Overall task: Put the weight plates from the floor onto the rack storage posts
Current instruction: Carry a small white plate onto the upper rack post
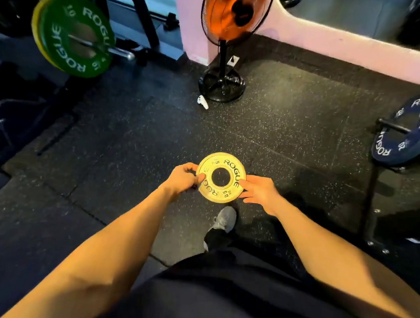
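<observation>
I count four round weight plates: one small yellow plate [220, 177] at six o'clock, a large green plate [76, 35] fronting a yellow one [37, 26] at ten, one dark blue plate [409, 128] at three.

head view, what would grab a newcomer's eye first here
The small yellow plate, held flat in the middle of the view over the dark floor by the left hand and the right hand at opposite edges. Next, the big green plate hanging on a post at upper left, and the orange fan standing at top centre.
</observation>
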The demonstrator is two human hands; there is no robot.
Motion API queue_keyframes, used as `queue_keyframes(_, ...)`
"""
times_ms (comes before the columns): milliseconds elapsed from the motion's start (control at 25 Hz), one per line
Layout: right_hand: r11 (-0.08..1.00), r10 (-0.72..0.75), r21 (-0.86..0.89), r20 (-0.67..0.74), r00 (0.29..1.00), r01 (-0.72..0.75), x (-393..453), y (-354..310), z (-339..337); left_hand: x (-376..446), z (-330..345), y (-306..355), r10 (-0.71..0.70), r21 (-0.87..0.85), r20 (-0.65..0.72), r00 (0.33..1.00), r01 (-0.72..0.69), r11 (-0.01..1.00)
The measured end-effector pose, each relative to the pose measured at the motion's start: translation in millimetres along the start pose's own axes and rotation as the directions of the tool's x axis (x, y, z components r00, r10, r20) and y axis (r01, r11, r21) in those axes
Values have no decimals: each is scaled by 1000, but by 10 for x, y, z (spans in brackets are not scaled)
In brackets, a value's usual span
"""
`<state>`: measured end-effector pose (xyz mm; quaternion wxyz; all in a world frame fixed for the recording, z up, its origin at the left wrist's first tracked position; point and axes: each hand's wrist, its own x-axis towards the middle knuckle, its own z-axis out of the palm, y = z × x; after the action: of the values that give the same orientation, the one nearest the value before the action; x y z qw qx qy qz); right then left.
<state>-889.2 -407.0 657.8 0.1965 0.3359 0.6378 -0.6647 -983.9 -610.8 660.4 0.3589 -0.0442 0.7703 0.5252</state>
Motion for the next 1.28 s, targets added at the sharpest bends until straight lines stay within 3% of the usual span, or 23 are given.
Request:
queue_keyframes(200, 999, -18, 29, -45, 999, 19, 877, -989, -339, 1098, -184, 955, 11, 65, 26, 1000, -12, 998)
queue_keyframes(480, 997, 14, 83, -132, 991, -3, 1984, -1968, -766, 2449, -265, 1939, -31, -27, 117, 993, 35, 999)
queue_keyframes(640, 990, 29, 142, -153, 988, -7, 2801, -2585, -913, 3498, -434, 2502, -26, 79, 115, 993, 17, 997)
queue_keyframes(760, 978, -14, 199, -236, 972, 62, 3450, -3106, -1099, 4400, -522, 3038, 44, 210, 182, 982, -83, 974)
queue_keyframes(920, 957, 25, 279, -337, 941, 74, 3979, -3821, -1310, 5229, -559, 3825, 27, 263, 240, 970, -92, 960)
queue_keyframes(1080, 939, 67, 335, -401, 914, 78, 4380, -4352, -1667, 5900, -369, 4444, 50, 299, 326, 944, -153, 942)
queue_keyframes(1280, 926, 128, 377, -397, 909, 34, 4955, -4778, -2300, 6699, 41, 5042, -7, 331, 331, 944, -109, 937)
